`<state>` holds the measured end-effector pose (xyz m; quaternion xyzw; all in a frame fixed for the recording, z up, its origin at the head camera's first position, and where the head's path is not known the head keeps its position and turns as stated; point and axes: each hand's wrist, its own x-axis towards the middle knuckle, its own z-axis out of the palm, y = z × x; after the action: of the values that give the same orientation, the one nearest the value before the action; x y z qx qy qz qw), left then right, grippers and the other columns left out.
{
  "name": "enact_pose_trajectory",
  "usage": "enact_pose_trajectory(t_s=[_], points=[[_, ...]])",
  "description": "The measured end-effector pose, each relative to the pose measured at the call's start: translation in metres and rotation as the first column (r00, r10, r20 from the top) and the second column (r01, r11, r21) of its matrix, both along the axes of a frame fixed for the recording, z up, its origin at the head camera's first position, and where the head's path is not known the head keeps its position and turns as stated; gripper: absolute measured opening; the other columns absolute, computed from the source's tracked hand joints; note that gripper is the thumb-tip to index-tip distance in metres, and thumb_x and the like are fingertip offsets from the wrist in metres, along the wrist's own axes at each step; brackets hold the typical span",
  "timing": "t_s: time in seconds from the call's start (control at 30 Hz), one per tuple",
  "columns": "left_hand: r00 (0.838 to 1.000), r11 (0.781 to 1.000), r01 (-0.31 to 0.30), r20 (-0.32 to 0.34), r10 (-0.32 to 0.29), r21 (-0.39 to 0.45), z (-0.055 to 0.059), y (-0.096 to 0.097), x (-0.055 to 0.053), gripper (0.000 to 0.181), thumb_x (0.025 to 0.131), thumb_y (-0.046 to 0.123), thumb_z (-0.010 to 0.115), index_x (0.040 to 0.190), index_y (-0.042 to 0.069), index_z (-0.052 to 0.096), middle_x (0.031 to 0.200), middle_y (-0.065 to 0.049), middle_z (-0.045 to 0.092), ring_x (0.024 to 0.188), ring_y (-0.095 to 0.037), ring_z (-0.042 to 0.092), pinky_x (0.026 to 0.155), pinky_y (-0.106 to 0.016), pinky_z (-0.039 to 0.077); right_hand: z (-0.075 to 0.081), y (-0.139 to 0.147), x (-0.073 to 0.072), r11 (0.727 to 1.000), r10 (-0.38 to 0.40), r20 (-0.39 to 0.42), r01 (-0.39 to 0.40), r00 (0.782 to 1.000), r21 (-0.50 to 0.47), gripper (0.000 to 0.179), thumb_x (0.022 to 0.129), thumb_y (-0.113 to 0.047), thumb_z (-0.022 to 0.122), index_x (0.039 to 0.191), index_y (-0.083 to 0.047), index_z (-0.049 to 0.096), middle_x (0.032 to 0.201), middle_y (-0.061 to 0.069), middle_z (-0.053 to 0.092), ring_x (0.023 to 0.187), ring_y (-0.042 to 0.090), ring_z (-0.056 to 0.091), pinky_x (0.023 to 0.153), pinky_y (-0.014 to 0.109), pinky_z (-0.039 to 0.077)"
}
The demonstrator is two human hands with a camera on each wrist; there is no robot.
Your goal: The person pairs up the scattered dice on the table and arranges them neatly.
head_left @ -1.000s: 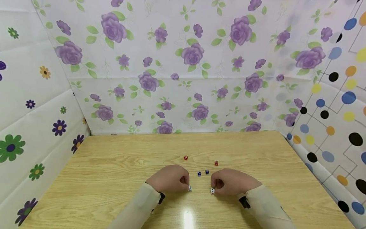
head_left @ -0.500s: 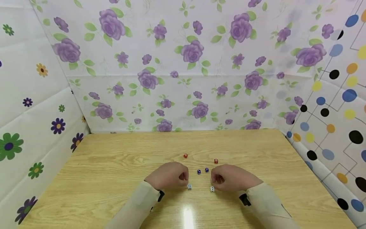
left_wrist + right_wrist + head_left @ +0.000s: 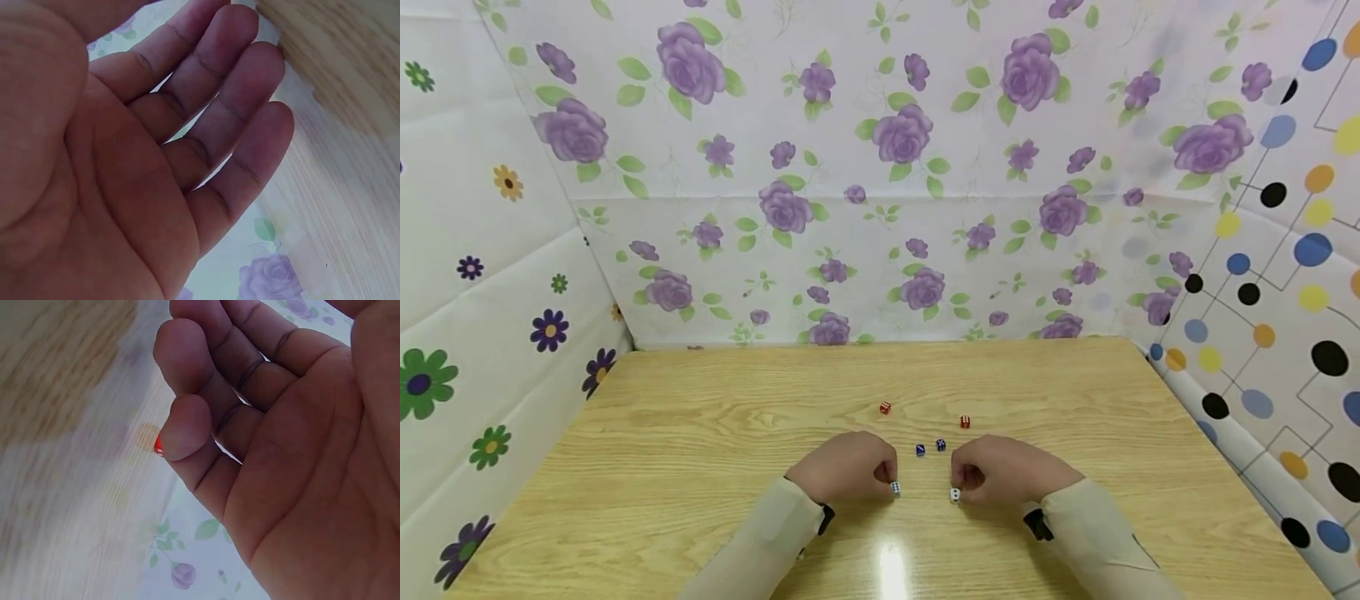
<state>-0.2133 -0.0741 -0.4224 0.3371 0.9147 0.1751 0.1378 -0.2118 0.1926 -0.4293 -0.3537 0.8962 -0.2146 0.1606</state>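
Observation:
Two white dice are low in the middle of the head view. My left hand (image 3: 844,468) has thumb and fingertips at the left white die (image 3: 896,489) and pinches it; this die looks slightly tilted. Facing it, my right hand (image 3: 1011,472) pinches the right white die (image 3: 955,495). Between and just beyond the hands lie two blue dice, a left one (image 3: 921,450) and a right one (image 3: 941,445). Each wrist view shows a palm with bent fingers; I cannot make out the white dice there.
Farther back on the wooden table (image 3: 737,392) lie a left red die (image 3: 885,407) and a right red die (image 3: 965,422). The right red die (image 3: 159,445) peeks out behind a finger in the right wrist view. Patterned cloth walls enclose the table's back and sides.
Both hands rose slightly half a second ago and are now lower again at the white dice. The left white die has turned a little. The blue and red dice stay put.

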Motion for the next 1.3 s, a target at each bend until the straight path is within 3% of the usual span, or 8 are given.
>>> enact_pose_trajectory(t_s=[0.2,0.77,1.3], points=[[1.000,1.000,0.009,-0.012,-0.009,-0.010,0.000,0.001,0.001,0.014,0.082,0.025,0.074,0.075,0.027,0.062,0.071,0.018,0.056,0.063,0.000,0.052,0.063,-0.021,0.045,-0.002,-0.002,0.000,1.000,-0.004,0.031,0.004,1.000,0.003,0.011,0.085,-0.014,0.067,0.083,-0.024,0.062,0.076,-0.013,0.056,0.066,0.001,0.048,0.061,0.022,0.045],[0.999,0.999,0.029,-0.019,-0.030,-0.042,0.002,0.007,0.007,0.015,0.082,0.023,0.073,0.073,0.027,0.062,0.070,0.019,0.056,0.064,0.000,0.052,0.064,-0.021,0.045,-0.007,-0.005,-0.001,1.000,0.021,-0.012,-0.021,1.000,0.023,0.016,0.085,-0.014,0.066,0.080,-0.028,0.060,0.072,-0.016,0.053,0.064,-0.001,0.046,0.060,0.020,0.043],[0.997,0.996,0.071,-0.039,-0.073,-0.061,-0.002,0.012,0.008,0.012,0.082,0.026,0.073,0.076,0.028,0.063,0.072,0.019,0.055,0.066,0.001,0.052,0.064,-0.020,0.045,-0.007,-0.008,0.001,1.000,0.025,-0.001,-0.025,1.000,0.018,0.016,0.085,-0.014,0.066,0.080,-0.028,0.061,0.072,-0.016,0.054,0.063,0.000,0.047,0.059,0.021,0.044]])
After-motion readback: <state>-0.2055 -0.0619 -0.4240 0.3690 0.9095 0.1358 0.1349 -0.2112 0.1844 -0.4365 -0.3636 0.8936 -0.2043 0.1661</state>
